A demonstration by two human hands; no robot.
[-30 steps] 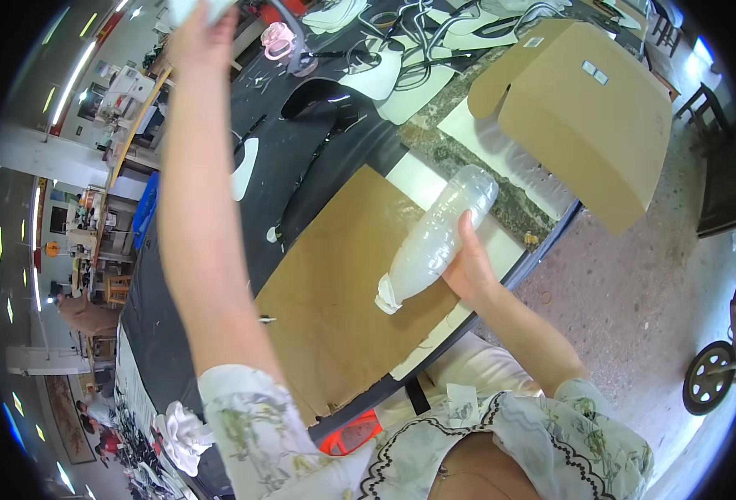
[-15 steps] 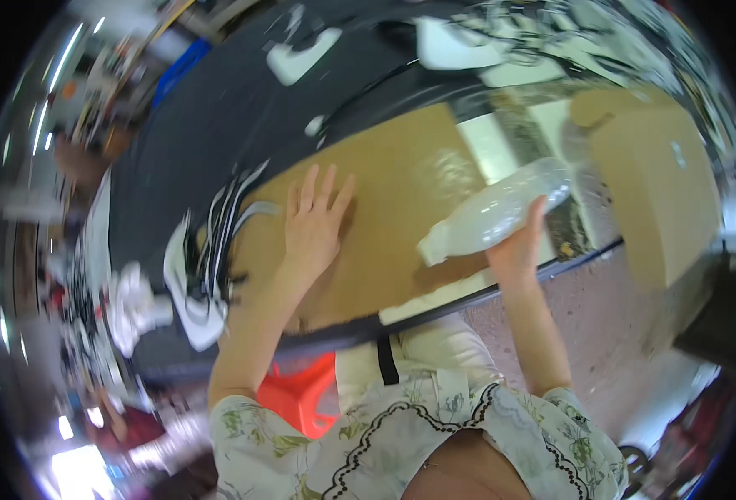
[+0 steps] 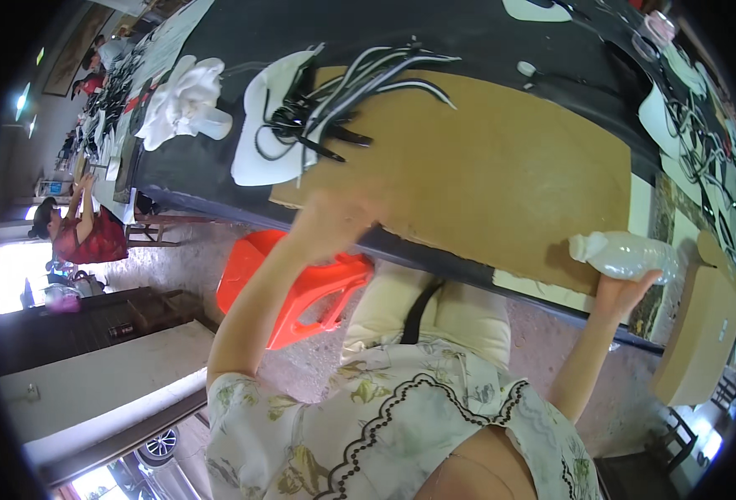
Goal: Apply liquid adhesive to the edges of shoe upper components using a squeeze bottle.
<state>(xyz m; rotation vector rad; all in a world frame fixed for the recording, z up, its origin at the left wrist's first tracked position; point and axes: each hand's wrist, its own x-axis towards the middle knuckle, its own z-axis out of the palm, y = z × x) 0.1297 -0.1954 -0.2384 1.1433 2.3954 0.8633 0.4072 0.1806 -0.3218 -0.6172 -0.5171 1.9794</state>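
My right hand is wrapped round a clear, whitish plastic bottle, which lies on its side over the right end of a brown cardboard sheet, its narrow end to the left. My left hand is at the sheet's near left edge; motion smears its fingers. Just beyond it, a bundle of black and white strips spreads across the cardboard's far left corner. Under part of that bundle is a curved white piece.
Crumpled white material sits at the table's left end. A red plastic stool stands below the near edge. A cardboard box is at the right, with tangled strips beyond. Another person is at the far left.
The view has turned left, so the table contents appear farther right. My left hand has come off the cardboard's middle to its near left edge. My right hand still holds the bottle.
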